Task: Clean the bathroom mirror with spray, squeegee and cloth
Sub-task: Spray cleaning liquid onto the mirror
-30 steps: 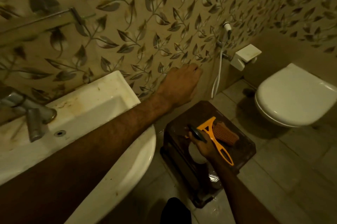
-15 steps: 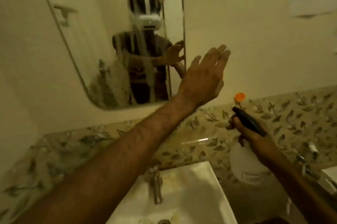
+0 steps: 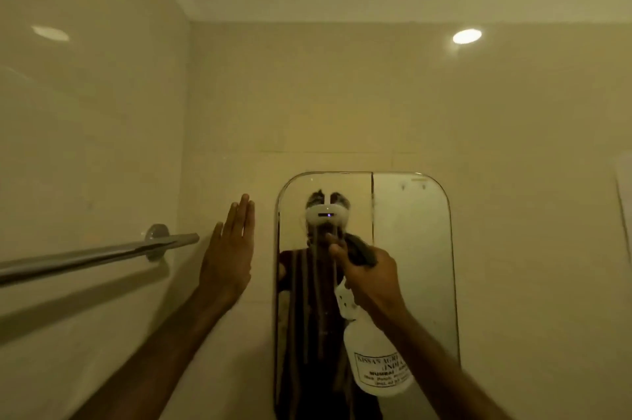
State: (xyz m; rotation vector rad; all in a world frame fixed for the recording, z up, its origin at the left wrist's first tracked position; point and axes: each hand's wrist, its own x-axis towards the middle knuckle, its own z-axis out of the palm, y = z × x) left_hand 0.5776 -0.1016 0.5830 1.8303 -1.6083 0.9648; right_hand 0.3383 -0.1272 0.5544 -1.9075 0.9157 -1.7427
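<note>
Since pale streaks (image 3: 318, 300) run down the left half of the mirror (image 3: 410, 265), across the person's dim reflection, the spraying step looks to be under way, though not finished: the right half shows only a few small marks near its top and otherwise seems dry. The mirror hangs upright on the far wall (image 3: 530, 214), a tall pane with rounded corners, its lower end out of view. Near it, the right hand (image 3: 372, 277) grips the dark trigger head of the white spray bottle (image 3: 376, 361), fingers curled round the neck and the nozzle aimed at the glass; whether the trigger is being pressed I cannot tell. Squeegee and cloth are nowhere in sight, so by my reckoning the wiping and the drying are both left to do.

Just left of the mirror the left hand (image 3: 227, 259) is held flat, fingers straight and together, holding nothing, palm toward the wall; whether it touches the tiles cannot be told. Both walls are glossy pale tile, which ought to shed stray spray easily. A chrome towel rail (image 3: 85, 257) runs along the left wall (image 3: 85, 146), well apart from the mirror. Overhead, a round ceiling light (image 3: 466, 36) glows to the far right, and the room is dim and yellowish
</note>
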